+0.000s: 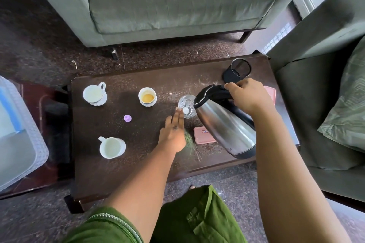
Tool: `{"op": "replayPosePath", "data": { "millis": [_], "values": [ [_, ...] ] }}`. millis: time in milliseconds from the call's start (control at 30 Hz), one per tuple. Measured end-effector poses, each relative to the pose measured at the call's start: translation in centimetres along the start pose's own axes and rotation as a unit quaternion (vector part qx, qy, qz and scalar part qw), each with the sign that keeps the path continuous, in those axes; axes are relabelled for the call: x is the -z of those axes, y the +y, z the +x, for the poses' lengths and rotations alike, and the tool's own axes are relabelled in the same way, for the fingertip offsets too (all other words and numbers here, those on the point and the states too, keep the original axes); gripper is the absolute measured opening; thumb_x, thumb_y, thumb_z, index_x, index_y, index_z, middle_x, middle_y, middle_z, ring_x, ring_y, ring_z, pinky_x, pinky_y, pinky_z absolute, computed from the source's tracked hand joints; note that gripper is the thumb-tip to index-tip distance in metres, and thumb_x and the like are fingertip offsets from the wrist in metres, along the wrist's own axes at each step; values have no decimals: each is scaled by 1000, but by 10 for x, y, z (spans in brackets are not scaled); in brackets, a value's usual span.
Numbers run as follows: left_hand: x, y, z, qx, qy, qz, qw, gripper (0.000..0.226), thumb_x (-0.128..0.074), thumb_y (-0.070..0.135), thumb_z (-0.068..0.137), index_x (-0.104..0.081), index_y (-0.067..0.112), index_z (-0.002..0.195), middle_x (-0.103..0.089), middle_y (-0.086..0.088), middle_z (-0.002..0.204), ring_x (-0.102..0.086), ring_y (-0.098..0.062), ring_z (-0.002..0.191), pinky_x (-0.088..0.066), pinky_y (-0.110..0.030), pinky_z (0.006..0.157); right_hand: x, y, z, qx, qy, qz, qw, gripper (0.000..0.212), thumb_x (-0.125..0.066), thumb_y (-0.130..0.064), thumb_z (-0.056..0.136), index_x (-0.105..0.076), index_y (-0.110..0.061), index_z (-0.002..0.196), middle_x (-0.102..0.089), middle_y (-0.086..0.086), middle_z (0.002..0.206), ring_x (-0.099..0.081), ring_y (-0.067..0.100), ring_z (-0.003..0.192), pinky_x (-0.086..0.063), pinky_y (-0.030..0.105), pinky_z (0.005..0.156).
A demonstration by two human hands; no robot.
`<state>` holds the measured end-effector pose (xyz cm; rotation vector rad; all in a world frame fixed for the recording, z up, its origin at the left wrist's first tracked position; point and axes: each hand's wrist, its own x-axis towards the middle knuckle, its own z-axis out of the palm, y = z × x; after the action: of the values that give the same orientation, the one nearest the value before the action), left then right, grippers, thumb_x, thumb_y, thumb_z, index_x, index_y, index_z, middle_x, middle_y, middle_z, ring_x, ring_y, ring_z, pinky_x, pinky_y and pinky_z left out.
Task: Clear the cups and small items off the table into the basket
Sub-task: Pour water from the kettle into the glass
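My right hand [247, 96] grips the black handle of a steel kettle [225, 124], held tilted above the dark wooden table [122, 171]. My left hand [173, 132] is flat and open, fingers stretched toward a clear glass [187, 105] and touching its near side. A white cup with tea [147, 96] stands mid-table. A white cup on a saucer [94, 93] sits at the far left, and a white mug [111, 147] stands nearer me. A small purple cap [127, 118] lies between them. A pink lidded box [203, 134] lies partly under the kettle.
A white plastic basket [23, 136] rests on a low stand to the left of the table. A black mesh holder [238, 71] lies tipped at the far right corner, next to another pink box [270, 92]. Green sofas stand behind and to the right.
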<state>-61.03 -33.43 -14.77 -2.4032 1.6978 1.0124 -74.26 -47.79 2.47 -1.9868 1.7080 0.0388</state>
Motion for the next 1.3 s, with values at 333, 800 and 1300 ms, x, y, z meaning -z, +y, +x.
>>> {"op": "replayPosePath", "data": {
  "millis": [333,800,1300],
  "values": [
    [-6,-1,1,11,-25,-2,1000,94,-54,14,89,18,15,150,14,3,161,0,-29,148,-40,-44,105,1,5,-2,6,19,-39,999,48,-43,-48,88,-66,-7,79,-70,10,79,-60,29,83,-32,23,60],
    [-5,1,1,18,-30,-19,999,97,-54,11,88,20,16,149,18,3,160,1,-28,148,-38,-45,106,0,2,-9,9,8,1,1000,50,-46,-47,86,-64,-1,78,-68,17,76,-59,35,80,-51,41,75],
    [-13,2,1,24,-20,-9,999,97,-54,12,88,22,16,148,19,3,160,1,-27,149,-39,-43,105,0,14,-17,46,37,-34,998,51,-43,-45,90,-57,-2,67,-59,11,62,-48,26,63,-29,25,54]
  ]
}}
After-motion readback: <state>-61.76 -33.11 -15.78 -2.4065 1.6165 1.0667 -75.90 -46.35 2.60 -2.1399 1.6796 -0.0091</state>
